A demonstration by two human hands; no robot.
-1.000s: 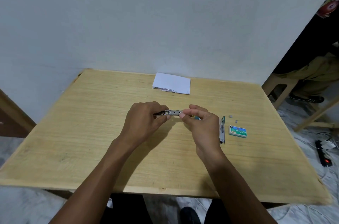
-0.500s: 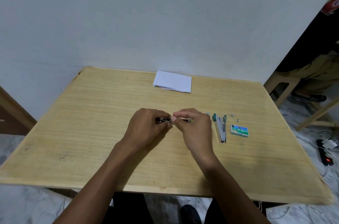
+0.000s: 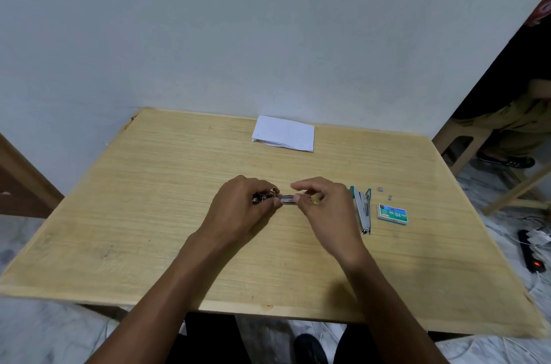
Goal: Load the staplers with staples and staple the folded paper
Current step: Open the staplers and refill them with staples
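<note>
A small metal stapler is held just above the middle of the wooden table. My left hand grips its left end. My right hand pinches its right end with fingertips, and a bit of yellow shows under those fingers. A second stapler, green and silver, lies opened on the table to the right of my right hand. Beside it sits a green staple box. Folded white paper lies at the table's far edge, against the wall.
Two small grey staple pieces lie beyond the box. A person sits on a stool at the far right. A power strip and cables lie on the floor to the right. A wooden piece stands at the left.
The metal stapler shows longer between my hands than half a second ago, as my hands have drawn slightly apart. The view has shifted a little.
</note>
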